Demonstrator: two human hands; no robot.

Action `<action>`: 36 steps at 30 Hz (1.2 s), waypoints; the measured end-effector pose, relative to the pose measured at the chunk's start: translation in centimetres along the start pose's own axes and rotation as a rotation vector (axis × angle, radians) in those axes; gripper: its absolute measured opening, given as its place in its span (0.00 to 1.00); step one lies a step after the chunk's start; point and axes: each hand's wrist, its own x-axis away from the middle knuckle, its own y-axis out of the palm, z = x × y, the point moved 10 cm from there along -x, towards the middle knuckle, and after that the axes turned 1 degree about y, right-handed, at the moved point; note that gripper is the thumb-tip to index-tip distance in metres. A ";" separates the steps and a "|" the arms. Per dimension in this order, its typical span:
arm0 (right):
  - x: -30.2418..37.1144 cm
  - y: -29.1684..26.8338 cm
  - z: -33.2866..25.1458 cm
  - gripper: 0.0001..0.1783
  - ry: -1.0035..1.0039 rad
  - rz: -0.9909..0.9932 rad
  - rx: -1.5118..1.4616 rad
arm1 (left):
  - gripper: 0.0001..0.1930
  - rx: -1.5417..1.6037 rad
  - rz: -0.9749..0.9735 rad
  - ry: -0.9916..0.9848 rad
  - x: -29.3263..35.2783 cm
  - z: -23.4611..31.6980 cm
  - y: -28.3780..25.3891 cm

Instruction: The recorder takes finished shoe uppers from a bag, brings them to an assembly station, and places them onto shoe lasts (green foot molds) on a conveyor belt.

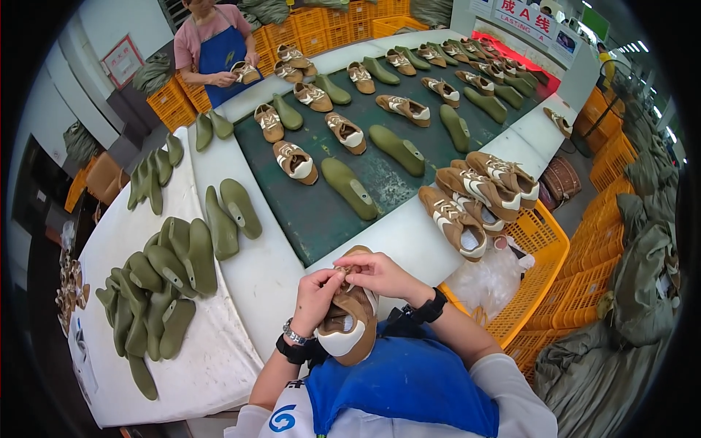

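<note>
A brown sneaker with a white heel patch (343,341) rests against my blue apron, its heel toward me and its toe pointing away. Over its lacing, my left hand (317,298) and my right hand (381,277) meet with bent fingers, pinching at the brown shoelace. The fingertips partly cover the lace, so its exact course is hidden. Just right of my hands, several finished-looking brown sneakers (456,223) are heaped on the white table edge. The closest green shoe last (349,188) lies ahead on the dark green belt.
The dark green conveyor belt (288,208) carries rows of sneakers and lasts. More green lasts (171,255) are piled on a white cloth at left. A yellow crate (544,244) holding clear plastic stands at my right. Across the table, a person in a blue apron (225,55) handles a sneaker.
</note>
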 end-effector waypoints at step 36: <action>3.1 -0.5 -12.0 0.07 -0.501 0.481 0.920 | 0.08 -0.766 0.405 0.837 7.1 12.3 -2.8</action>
